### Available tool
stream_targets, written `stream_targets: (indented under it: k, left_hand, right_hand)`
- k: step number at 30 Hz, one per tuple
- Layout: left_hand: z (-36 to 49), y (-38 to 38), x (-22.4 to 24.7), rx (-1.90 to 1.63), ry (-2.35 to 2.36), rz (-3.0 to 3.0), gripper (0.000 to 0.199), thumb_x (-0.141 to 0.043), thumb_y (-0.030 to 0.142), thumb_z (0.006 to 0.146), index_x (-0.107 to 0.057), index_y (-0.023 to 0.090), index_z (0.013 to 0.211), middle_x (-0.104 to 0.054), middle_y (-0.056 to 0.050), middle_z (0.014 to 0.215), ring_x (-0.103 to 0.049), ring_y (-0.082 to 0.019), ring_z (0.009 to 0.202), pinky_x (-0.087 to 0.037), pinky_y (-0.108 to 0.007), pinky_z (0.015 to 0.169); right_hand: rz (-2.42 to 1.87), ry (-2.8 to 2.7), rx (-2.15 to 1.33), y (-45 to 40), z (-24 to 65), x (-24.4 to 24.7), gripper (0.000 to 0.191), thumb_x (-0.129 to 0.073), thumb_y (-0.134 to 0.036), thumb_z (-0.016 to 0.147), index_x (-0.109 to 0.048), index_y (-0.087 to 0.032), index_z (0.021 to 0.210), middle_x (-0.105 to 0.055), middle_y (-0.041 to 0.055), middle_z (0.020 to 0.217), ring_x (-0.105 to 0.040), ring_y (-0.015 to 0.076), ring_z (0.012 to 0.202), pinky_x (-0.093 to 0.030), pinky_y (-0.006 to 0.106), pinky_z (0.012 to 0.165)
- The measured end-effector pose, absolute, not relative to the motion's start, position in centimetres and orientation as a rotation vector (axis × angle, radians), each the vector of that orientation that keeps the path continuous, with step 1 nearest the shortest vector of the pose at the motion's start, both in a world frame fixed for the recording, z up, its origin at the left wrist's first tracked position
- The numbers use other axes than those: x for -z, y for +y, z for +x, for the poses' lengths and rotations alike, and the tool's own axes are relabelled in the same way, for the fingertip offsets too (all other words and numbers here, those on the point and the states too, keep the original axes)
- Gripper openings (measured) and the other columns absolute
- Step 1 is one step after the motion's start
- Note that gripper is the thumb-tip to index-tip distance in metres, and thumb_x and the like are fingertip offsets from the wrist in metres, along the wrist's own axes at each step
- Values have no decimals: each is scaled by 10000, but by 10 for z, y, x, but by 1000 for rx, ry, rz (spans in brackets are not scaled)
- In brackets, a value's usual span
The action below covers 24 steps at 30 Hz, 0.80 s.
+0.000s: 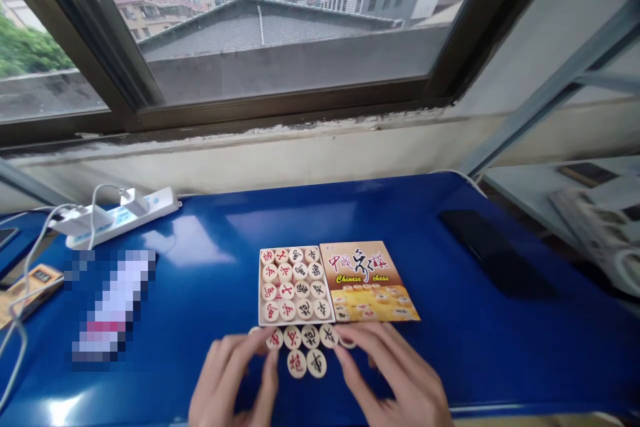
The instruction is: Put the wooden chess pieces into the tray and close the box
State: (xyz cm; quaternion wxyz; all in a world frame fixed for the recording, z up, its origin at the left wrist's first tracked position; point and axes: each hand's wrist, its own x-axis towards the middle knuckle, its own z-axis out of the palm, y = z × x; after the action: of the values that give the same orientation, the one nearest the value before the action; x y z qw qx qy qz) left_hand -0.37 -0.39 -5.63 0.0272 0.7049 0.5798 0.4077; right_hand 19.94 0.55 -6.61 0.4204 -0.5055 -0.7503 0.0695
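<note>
Rows of round chess pieces with red and black characters fill a white open box (pixel 261 288) on the blue table. Directly below the box lies a row of loose pieces, among them a black-marked piece (pixel 310 336), with two more beneath, one red (pixel 297 363) and one black (pixel 317 363). My left hand (pixel 235 377) has thumb and index finger at the row's left end, touching a red-marked piece (pixel 275 338). At the right end, my right hand (pixel 393 373) has its thumb and index finger apart around the end pieces, partly covering one.
A Chinese chess lid (pixel 370 280) adjoins the box on its right. A white power strip (pixel 125 217) with cables sits at the back left, above a pixelated item (pixel 115 303). A dark phone-like object (pixel 473 240) lies at right on the blue table (pixel 210 307).
</note>
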Motion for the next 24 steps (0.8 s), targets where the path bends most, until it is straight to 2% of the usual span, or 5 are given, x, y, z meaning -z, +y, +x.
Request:
stream_targets:
  k: [3, 6, 9, 13, 24]
  left_hand:
    - [-15, 29, 42, -1100, 1840, 2278, 166, -575, 286, 1007, -656, 256, 1148, -590, 46, 677, -557, -130, 605, -415, -273, 618]
    - [-19, 57, 38, -914, 1916, 2350, 163, -612, 343, 978, -674, 246, 1093, -520, 74, 580, -536, -140, 547, -358, -293, 596]
    - [-15, 69, 43, -792, 1947, 2347, 144, -637, 337, 952, -680, 243, 1052, -536, 71, 582, -564, -156, 580, -342, -297, 615]
    - [-11, 67, 54, -813, 1980, 2284, 174, -601, 362, 979, -674, 246, 1087, -556, 66, 606, -569, -146, 593, -350, -294, 641]
    - [-10, 68, 61, -810, 2053, 2278, 229, -600, 386, 992, -648, 244, 1165, -543, 67, 626, -560, -149, 587, -352, -303, 658]
  right_hand:
    - [-1337, -1886, -113, 34, 204, 56, 116, -542, -225, 1000, -639, -215, 1062, -690, 24, 865, -674, 142, 777, -544, 267, 705]
    - [-1448, -1967, -72, 56, 202, 53, 196, -497, -303, 1018, -652, -213, 1095, -687, 45, 903, -681, 179, 833, -539, 304, 706]
    - [-1513, -2041, -51, 68, 198, 55, 255, -457, -345, 1027, -650, -207, 1120, -671, 47, 880, -683, 198, 820, -511, 303, 638]
    - [-1541, -2038, -67, 71, 195, 58, 276, -439, -362, 1033, -646, -203, 1123, -684, 50, 881, -683, 189, 775, -505, 299, 611]
    - [-1543, -2003, -51, 77, 190, 57, 302, -403, -395, 1055, -630, -203, 998, -641, 16, 724, -636, 145, 603, -414, 252, 472]
